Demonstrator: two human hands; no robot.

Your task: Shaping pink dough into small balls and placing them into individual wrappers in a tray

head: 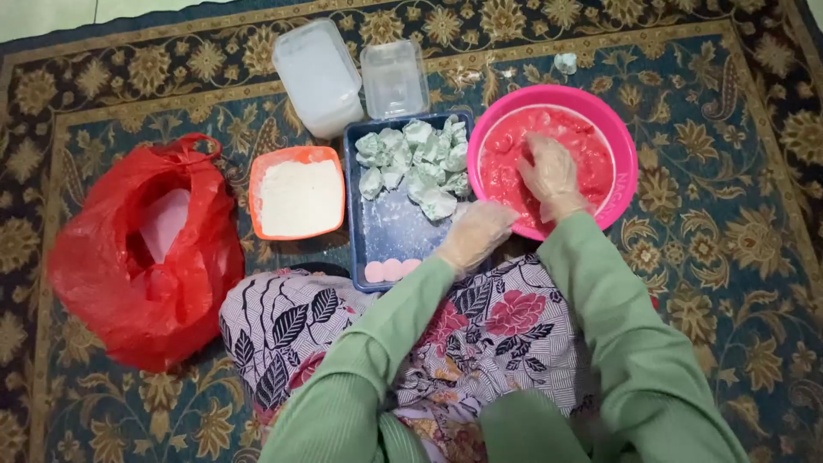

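While gloved, right hand (550, 176) fingers (538, 153) curled in pink dough (583, 159)

You have one pink bowl (630, 163) at upper right, one blue tray (390, 236) at centre, one orange container (297, 156) left of it, two clear plastic boxes (321, 77) above, one red bag (146, 257) at left, and three pink discs (392, 269) on the tray's lower edge
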